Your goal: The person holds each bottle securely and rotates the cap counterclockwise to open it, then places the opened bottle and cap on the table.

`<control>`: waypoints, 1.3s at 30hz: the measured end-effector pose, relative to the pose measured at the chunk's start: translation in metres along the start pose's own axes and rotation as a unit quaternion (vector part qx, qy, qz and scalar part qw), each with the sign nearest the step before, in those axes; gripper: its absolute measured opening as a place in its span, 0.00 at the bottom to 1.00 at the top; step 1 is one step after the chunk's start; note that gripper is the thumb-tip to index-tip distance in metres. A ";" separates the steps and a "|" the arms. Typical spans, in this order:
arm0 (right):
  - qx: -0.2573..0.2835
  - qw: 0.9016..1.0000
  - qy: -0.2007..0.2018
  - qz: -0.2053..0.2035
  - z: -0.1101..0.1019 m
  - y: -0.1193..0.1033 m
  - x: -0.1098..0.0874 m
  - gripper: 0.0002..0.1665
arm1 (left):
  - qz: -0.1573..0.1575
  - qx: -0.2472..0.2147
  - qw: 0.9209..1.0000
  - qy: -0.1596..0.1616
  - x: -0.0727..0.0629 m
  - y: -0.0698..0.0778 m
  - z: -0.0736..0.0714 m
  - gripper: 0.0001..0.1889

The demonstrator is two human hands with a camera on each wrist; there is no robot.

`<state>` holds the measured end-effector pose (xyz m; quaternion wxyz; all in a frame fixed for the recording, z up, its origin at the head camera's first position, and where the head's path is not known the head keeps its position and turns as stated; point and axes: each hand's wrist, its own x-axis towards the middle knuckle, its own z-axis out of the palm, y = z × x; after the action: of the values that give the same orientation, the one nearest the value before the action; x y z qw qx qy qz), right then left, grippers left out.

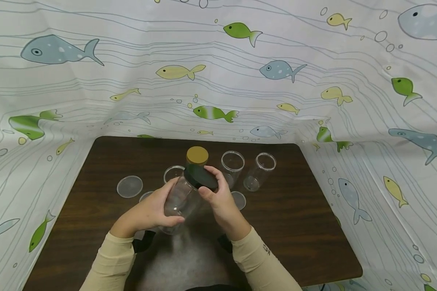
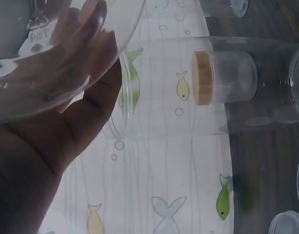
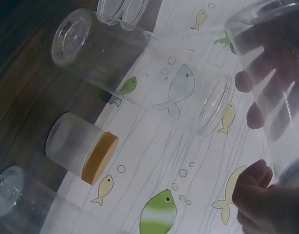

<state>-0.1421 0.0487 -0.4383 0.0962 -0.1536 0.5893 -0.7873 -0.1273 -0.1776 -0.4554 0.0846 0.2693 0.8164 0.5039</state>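
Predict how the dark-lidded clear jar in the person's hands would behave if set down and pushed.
The dark-lidded jar is probably light for its size and not very fragile, since the letters PET in the left wrist view suggest plastic. Its smooth, glossy wall may feel slippery. Tipped onto its side, its round body would likely roll.

Front and centre, the held jar (image 1: 185,199) tilts between left hand (image 1: 149,211) and right hand (image 1: 223,204), its lid (image 1: 201,177) uppermost. Behind it stands the capped jar (image 1: 197,155), left open jar (image 1: 173,173) just beside, middle open jar (image 1: 232,162) and right open jar (image 1: 259,174) over to the right! Left disc (image 1: 129,186) and right disc (image 1: 238,200) flank them on the table (image 1: 295,230), the sheet (image 1: 218,91) rising behind.
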 end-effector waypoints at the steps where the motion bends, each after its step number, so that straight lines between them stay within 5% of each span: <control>1: 0.003 1.000 -0.008 0.000 -0.001 0.000 0.000 0.70 | 0.000 -0.006 1.000 -0.001 -0.001 0.000 0.000 0.52; 11: 0.019 0.996 -0.081 -0.026 -0.010 -0.006 0.003 0.66 | 0.032 -0.102 0.994 -0.035 -0.004 -0.005 -0.005 0.50; 19: 0.030 0.994 -0.099 -0.028 -0.011 -0.003 0.005 0.68 | 0.050 -0.107 0.992 -0.040 -0.005 -0.010 -0.006 0.49; 26: 0.048 0.993 -0.095 -0.050 -0.010 -0.001 0.005 0.68 | 0.041 -0.126 0.990 -0.045 -0.006 -0.009 -0.005 0.47; 39: 0.158 0.983 -0.058 -0.069 -0.010 0.002 0.003 0.53 | 0.033 -0.155 0.986 -0.051 -0.008 -0.010 -0.002 0.47</control>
<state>-0.1489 0.0564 -0.4420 0.0986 -0.2218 0.4387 -0.8653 -0.1247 -0.1871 -0.4646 0.1499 0.3047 0.7141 0.6122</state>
